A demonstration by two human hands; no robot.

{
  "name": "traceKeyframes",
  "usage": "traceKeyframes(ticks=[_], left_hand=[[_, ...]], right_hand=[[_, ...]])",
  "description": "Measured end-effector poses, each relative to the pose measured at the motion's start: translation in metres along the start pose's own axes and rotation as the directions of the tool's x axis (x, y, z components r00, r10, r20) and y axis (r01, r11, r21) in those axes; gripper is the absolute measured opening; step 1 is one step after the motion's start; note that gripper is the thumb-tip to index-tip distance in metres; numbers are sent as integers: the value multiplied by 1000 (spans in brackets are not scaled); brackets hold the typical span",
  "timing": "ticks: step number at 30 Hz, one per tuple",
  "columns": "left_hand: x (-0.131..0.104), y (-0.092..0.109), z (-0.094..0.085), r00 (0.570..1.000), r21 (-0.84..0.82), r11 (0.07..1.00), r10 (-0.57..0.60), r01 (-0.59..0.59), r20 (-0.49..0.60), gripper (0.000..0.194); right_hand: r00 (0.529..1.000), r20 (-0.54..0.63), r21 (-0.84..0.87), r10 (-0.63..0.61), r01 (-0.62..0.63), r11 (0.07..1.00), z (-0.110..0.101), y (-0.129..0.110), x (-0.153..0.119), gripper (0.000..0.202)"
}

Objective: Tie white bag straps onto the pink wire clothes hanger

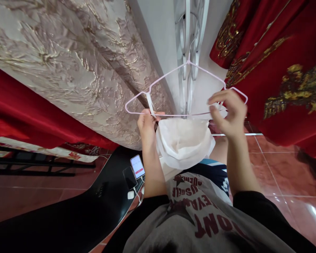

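A pale pink clothes hanger (171, 72) hangs by its hook from a white metal rack (182, 31). Below its bottom bar droops a white strapped garment (184, 140), its left strap looped over the hanger's left notch. My left hand (146, 123) is closed around the lower end of that strap, at the hanger's bar; part of its fingers is behind the strap. At the hanger's right end is my right hand (228, 109), thumb and fingers curved apart. It partly hides the right strap, and I see nothing held in it.
Cream embossed fabric (68, 66) hangs at the left and red embroidered cloth (287, 80) at the right. A glossy black seat (94, 207) stands at my left, bearing a lit phone (137, 166), a dark phone (130, 177) and white cables. Reddish tiles (276, 168) cover the floor.
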State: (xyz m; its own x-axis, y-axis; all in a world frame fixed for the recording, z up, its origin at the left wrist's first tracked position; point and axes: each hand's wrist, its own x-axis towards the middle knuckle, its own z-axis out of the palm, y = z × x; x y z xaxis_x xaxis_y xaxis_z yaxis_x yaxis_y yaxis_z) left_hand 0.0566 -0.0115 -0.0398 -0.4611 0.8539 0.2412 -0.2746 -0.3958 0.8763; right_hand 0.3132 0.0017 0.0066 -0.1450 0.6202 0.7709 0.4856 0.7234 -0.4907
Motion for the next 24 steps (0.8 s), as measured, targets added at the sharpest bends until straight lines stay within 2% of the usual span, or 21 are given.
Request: traceKeyframes(ticks=[2, 3, 4, 8, 11, 13, 15, 17, 19, 21, 22, 24], left_hand=[[-1, -5, -3, 999, -10, 1000, 8, -8, 36, 41], [-2, -7, -6, 999, 1, 1000, 8, -8, 46, 40], [-3, -9, -9, 999, 24, 1000, 3, -4, 55, 39], [-10, -2, -27, 988, 226, 974, -55, 21, 146, 36], [-15, 26, -32, 959, 339, 941, -90, -6, 267, 33], [-13, 52, -27, 935, 314, 950, -117, 6, 336, 31], [-4, 76, -18, 922, 183, 983, -87, 18, 376, 38], [8, 90, -11, 939, 85, 996, -54, 27, 339, 45], [20, 91, -12, 965, 18, 1000, -15, 11, 261, 45], [26, 77, -20, 993, -9, 998, 62, -61, 102, 33], [26, 67, -25, 993, 3, 993, 116, -116, -5, 26], [21, 44, -34, 955, 86, 979, 199, -184, -220, 18]], right_hand=[[964, 262, 33, 39, -49, 998, 18, 4, -11, 19], [939, 338, 13, 56, -65, 998, 26, 7, -17, 23], [928, 365, -21, 76, -73, 997, 32, 8, -22, 26], [968, 230, -74, 99, -84, 994, 41, 9, -36, 25], [978, 185, -28, 96, -92, 995, 39, 5, -38, 23], [977, 180, -5, 112, -113, 994, 38, 3, -36, 23], [975, 177, 1, 131, -133, 991, 37, 1, -35, 24], [977, 169, -1, 132, -133, 991, 36, 0, -34, 25], [979, 165, -8, 121, -121, 993, 35, 1, -35, 26], [980, 167, -19, 106, -105, 994, 35, 2, -37, 27], [981, 169, -25, 98, -95, 995, 35, 3, -39, 28], [982, 169, -35, 78, -73, 997, 37, 4, -41, 29]])
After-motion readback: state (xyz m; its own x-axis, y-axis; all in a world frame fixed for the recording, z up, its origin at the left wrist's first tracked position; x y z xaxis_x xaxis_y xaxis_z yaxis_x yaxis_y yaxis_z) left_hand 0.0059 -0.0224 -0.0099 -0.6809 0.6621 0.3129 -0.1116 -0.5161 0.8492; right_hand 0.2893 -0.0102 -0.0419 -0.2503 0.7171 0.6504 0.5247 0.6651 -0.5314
